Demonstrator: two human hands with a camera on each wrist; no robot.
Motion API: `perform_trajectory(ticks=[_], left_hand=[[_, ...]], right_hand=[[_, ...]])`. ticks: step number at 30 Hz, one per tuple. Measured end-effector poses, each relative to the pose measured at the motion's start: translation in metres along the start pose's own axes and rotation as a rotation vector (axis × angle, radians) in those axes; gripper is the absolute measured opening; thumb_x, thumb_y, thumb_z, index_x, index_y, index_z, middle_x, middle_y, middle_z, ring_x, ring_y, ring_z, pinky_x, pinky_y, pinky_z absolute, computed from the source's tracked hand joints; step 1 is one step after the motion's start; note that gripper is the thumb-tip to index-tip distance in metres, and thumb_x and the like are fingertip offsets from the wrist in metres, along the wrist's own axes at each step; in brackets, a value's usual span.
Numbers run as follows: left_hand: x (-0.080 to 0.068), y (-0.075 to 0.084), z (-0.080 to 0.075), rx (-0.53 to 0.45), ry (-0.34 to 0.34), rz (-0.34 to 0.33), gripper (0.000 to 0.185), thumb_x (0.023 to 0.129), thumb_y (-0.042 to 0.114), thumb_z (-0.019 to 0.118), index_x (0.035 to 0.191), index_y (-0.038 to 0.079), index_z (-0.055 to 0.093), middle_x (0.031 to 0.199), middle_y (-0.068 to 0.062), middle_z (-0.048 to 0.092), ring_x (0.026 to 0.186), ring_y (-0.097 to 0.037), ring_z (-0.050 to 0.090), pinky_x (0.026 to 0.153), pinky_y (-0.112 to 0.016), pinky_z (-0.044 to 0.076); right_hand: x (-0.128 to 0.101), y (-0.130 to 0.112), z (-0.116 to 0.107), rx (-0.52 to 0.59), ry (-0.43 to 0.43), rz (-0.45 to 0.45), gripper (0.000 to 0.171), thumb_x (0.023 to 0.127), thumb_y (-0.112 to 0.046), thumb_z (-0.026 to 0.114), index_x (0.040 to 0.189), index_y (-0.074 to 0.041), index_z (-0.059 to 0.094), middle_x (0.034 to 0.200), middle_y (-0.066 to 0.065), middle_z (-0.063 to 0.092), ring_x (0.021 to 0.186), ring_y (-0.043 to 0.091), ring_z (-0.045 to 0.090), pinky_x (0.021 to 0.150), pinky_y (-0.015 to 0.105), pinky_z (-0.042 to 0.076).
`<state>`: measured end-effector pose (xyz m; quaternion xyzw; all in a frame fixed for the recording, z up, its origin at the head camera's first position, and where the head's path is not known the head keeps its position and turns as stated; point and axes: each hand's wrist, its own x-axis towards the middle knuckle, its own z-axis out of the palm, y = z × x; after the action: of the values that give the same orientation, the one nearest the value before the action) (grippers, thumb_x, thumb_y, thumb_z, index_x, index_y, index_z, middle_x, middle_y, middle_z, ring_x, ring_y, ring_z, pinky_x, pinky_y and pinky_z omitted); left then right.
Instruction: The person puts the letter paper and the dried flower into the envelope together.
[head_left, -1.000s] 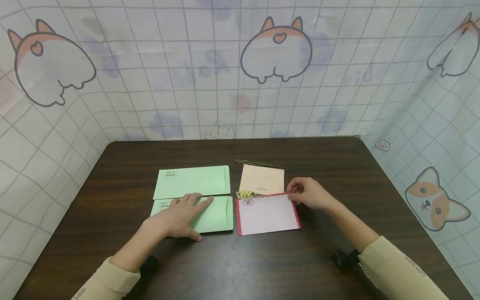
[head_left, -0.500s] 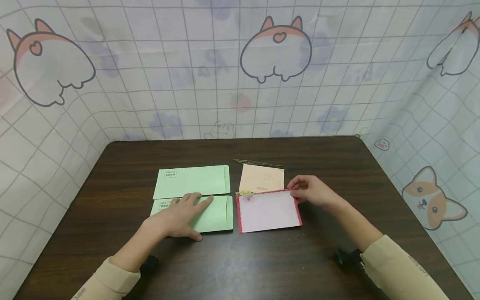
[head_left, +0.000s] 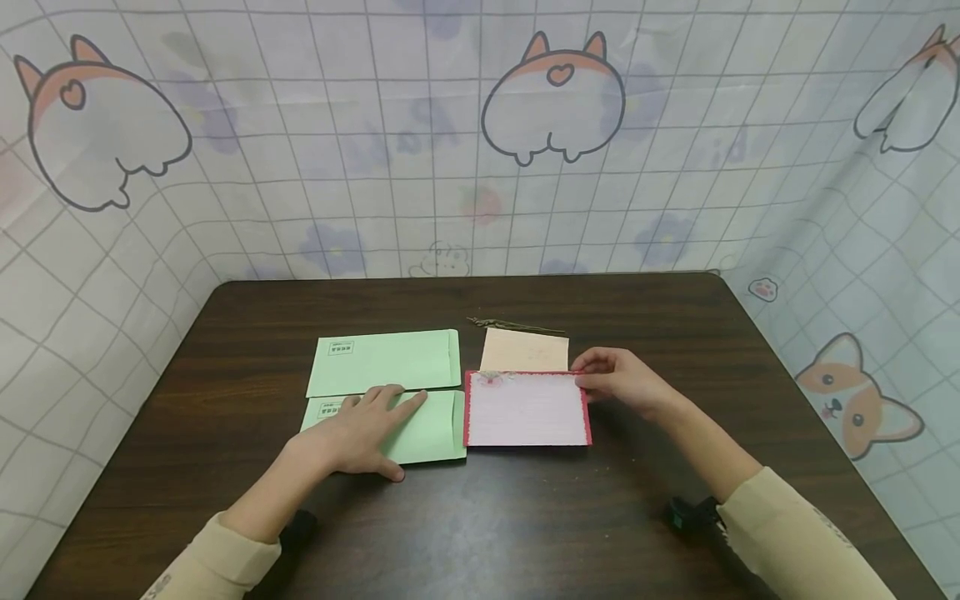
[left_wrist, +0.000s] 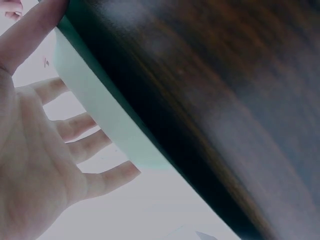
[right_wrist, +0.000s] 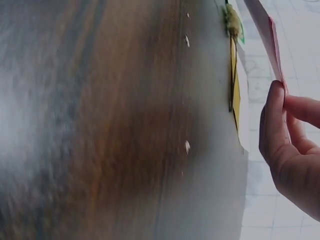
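Right hand (head_left: 622, 382) pinching red-bordered card (head_left: 527, 408) at its two o'clock corner; left hand (head_left: 358, 433) flat, fingers spread, on green envelope (head_left: 427, 433). Best kept level, envelope pinned.

Dark wooden table (head_left: 525, 517) against pale grid-patterned curtain walls (head_left: 375, 167) printed with cartoon corgis (head_left: 552, 98) and flowers.

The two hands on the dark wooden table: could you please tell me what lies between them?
In the head view, the red-edged pink card lies between them, pinched by the right hand; the left hand presses the near pale green envelope.
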<state>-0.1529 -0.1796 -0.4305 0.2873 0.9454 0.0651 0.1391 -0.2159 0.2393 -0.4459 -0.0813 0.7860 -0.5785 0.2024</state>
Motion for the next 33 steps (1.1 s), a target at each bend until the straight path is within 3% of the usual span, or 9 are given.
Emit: perform_trajectory(ticks=[10, 33], left_hand=[[0.001, 0.0, 0.001, -0.004, 0.007, 0.002, 0.109, 0.076, 0.048, 0.09, 0.162, 0.013, 0.032, 0.151, -0.019, 0.038, 0.138, -0.038, 0.038, 0.101, -0.066, 0.037], [0.0, -0.002, 0.001, -0.015, -0.004, -0.005, 0.11, 0.077, 0.05, 0.089, 0.163, 0.014, 0.03, 0.153, -0.019, 0.036, 0.14, -0.039, 0.036, 0.103, -0.066, 0.035]], right_hand=[[0.003, 0.003, 0.015, 0.018, -0.024, 0.009, 0.023, 0.097, -0.004, 0.069, 0.116, 0.007, 0.063, 0.103, 0.018, 0.065, 0.089, 0.028, 0.068, 0.083, 0.041, 0.06], [0.004, 0.005, 0.02, 0.005, -0.067, 0.018, 0.024, 0.095, -0.004, 0.072, 0.113, 0.01, 0.067, 0.098, 0.018, 0.069, 0.083, 0.025, 0.068, 0.078, 0.04, 0.061]])
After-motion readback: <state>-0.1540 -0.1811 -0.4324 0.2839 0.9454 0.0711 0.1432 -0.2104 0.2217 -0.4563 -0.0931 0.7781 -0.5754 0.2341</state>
